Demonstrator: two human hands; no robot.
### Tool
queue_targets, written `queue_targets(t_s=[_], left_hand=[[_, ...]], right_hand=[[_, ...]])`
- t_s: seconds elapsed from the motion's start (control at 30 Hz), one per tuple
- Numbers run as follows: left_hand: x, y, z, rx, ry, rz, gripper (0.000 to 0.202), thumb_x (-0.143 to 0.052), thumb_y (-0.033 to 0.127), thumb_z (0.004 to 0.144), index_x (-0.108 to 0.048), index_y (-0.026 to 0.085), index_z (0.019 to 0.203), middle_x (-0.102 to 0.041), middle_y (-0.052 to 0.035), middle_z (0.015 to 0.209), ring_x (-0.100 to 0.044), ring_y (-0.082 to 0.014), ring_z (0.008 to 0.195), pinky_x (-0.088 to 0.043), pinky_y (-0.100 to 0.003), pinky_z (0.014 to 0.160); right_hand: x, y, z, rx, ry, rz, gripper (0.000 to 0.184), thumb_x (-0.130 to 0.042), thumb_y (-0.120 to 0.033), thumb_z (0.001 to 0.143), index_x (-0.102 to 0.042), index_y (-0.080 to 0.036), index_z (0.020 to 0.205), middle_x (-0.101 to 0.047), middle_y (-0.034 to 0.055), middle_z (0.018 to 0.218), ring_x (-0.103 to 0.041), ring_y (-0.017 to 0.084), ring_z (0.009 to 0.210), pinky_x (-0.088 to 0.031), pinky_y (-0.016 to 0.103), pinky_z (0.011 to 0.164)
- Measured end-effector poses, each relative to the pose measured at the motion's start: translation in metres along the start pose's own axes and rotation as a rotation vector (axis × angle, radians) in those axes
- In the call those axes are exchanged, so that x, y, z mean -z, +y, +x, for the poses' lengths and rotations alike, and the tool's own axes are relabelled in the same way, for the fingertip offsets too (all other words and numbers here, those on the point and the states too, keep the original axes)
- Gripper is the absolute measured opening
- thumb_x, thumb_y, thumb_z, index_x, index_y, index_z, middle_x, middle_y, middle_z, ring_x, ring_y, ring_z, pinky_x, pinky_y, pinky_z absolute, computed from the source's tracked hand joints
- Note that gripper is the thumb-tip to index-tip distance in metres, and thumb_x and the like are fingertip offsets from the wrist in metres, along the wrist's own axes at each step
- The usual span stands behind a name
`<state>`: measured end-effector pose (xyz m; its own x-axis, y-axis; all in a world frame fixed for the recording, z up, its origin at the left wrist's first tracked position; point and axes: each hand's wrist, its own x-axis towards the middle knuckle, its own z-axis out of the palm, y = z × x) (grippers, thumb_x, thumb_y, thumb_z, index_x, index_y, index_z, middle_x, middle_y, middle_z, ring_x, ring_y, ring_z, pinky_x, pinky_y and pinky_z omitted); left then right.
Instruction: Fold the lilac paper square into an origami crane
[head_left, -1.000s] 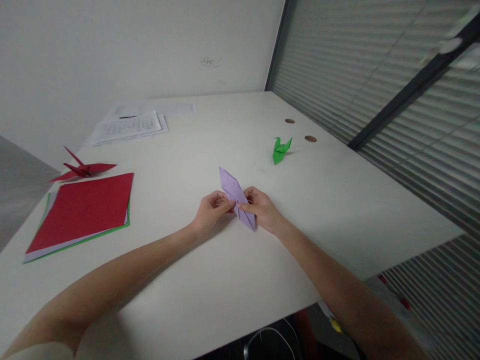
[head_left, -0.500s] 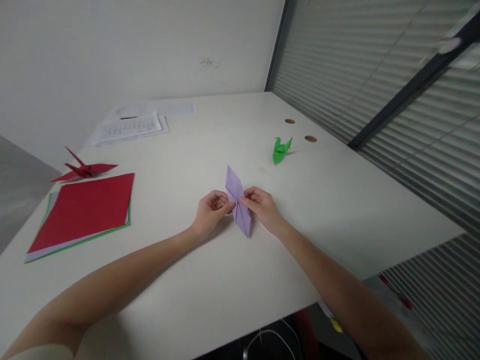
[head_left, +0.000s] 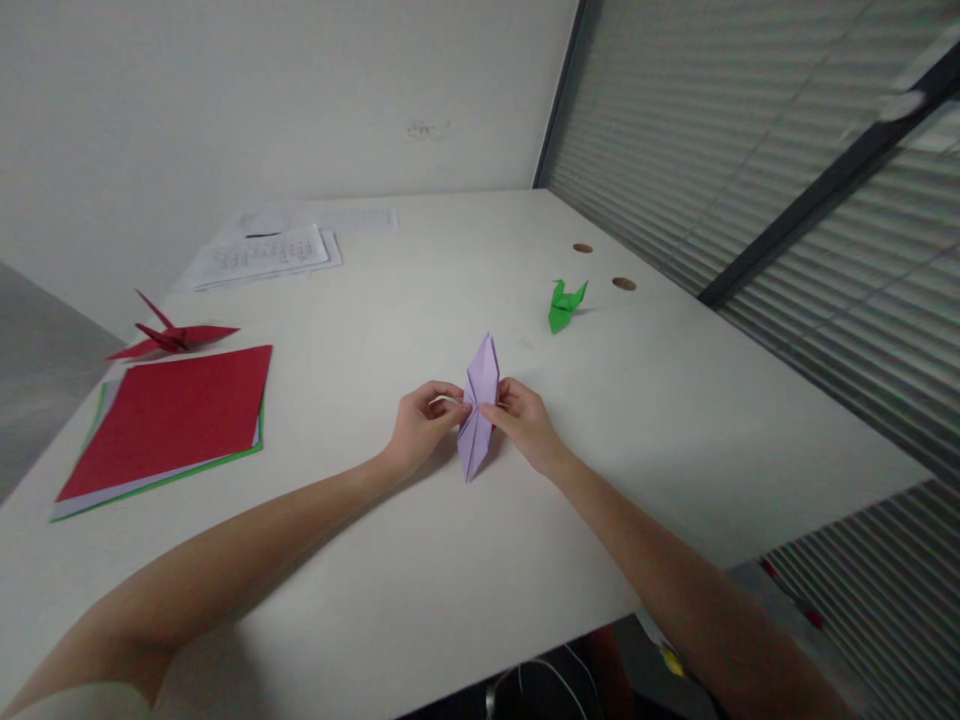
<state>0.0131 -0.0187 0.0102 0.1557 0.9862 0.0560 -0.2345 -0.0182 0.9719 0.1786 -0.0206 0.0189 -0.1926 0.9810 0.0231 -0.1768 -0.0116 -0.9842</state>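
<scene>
A lilac paper folded into a long diamond (head_left: 480,405) lies on the white table (head_left: 420,560), its length running almost straight away from me. My left hand (head_left: 422,425) pinches its left side at the middle. My right hand (head_left: 525,423) pinches its right side at the same height. Both hands rest on the table with fingers curled onto the paper.
A stack of red, white and green sheets (head_left: 169,418) lies at the left, with a red folded crane (head_left: 169,335) behind it. A green folded crane (head_left: 564,303) stands further back at the right. Printed papers (head_left: 262,255) lie at the far left. Window blinds (head_left: 787,190) border the right.
The lilac diamond has turned clockwise between my fingers, from slanting up to the left to pointing nearly straight away. Both hands kept their pinch and stayed in place.
</scene>
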Motion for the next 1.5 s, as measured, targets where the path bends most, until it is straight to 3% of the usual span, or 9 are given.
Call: queue_targets(t_s=[0.17, 0.43, 0.7, 0.97, 1.13, 1.37, 1.5], left_hand=[[0.000, 0.005, 0.000, -0.038, -0.051, 0.061, 0.029, -0.082, 0.036, 0.067, -0.062, 0.015, 0.071, -0.058, 0.0011, 0.067, -0.053, -0.0094, 0.061, -0.043, -0.024, 0.059], [-0.003, 0.010, -0.003, -0.086, -0.034, 0.135, 0.028, -0.079, 0.036, 0.069, -0.060, 0.016, 0.071, -0.053, 0.0028, 0.062, -0.048, -0.0083, 0.057, -0.040, -0.023, 0.055], [-0.007, 0.012, -0.006, -0.167, -0.031, 0.049, 0.035, -0.081, 0.028, 0.067, -0.056, 0.019, 0.090, -0.058, 0.0029, 0.073, -0.053, -0.0078, 0.061, -0.045, -0.022, 0.060], [-0.003, 0.011, -0.008, -0.242, -0.090, 0.189, 0.010, -0.073, 0.028, 0.077, -0.074, 0.019, 0.081, -0.063, -0.0060, 0.088, -0.060, -0.0146, 0.080, -0.051, -0.026, 0.067], [-0.006, 0.016, -0.009, -0.216, -0.084, 0.188, 0.010, -0.077, 0.028, 0.073, -0.073, 0.019, 0.076, -0.061, -0.0043, 0.084, -0.060, -0.0132, 0.076, -0.053, -0.025, 0.064], [-0.004, 0.017, -0.009, -0.191, -0.079, 0.156, 0.014, -0.076, 0.033, 0.076, -0.075, 0.019, 0.079, -0.062, -0.0054, 0.086, -0.062, -0.0144, 0.078, -0.054, -0.025, 0.064], [-0.004, 0.018, -0.008, -0.151, -0.107, 0.099, 0.018, -0.080, 0.033, 0.071, -0.074, 0.018, 0.079, -0.063, -0.0052, 0.085, -0.063, -0.0149, 0.076, -0.054, -0.026, 0.064]], right_hand=[[0.001, 0.001, 0.001, 0.005, 0.011, -0.011, 0.038, -0.079, -0.045, 0.065, -0.050, -0.022, 0.072, -0.058, -0.0038, 0.068, -0.053, 0.012, 0.062, -0.044, 0.027, 0.059], [0.002, 0.001, 0.001, 0.006, 0.000, 0.002, 0.035, -0.079, -0.042, 0.065, -0.052, -0.022, 0.073, -0.058, -0.0039, 0.070, -0.052, 0.011, 0.064, -0.043, 0.027, 0.063], [0.000, 0.001, 0.000, 0.008, -0.023, -0.003, 0.040, -0.081, -0.046, 0.062, -0.051, -0.022, 0.073, -0.059, -0.0029, 0.072, -0.053, 0.013, 0.067, -0.045, 0.028, 0.066], [-0.005, -0.001, -0.001, 0.050, -0.037, 0.025, 0.043, -0.080, -0.046, 0.063, -0.045, -0.023, 0.072, -0.050, -0.0053, 0.066, -0.045, 0.011, 0.061, -0.039, 0.026, 0.059], [-0.005, -0.001, -0.001, 0.105, -0.011, -0.020, 0.046, -0.079, -0.049, 0.063, -0.041, -0.024, 0.068, -0.043, -0.0063, 0.061, -0.040, 0.011, 0.058, -0.035, 0.025, 0.055], [-0.004, -0.008, -0.006, 0.058, -0.098, 0.008, 0.036, -0.073, -0.053, 0.072, -0.054, -0.023, 0.077, -0.054, -0.0030, 0.067, -0.049, 0.012, 0.061, -0.043, 0.028, 0.059], [-0.004, -0.009, -0.006, 0.074, -0.079, 0.004, 0.034, -0.077, -0.049, 0.069, -0.057, -0.022, 0.076, -0.056, -0.0024, 0.067, -0.051, 0.011, 0.061, -0.044, 0.027, 0.059]])
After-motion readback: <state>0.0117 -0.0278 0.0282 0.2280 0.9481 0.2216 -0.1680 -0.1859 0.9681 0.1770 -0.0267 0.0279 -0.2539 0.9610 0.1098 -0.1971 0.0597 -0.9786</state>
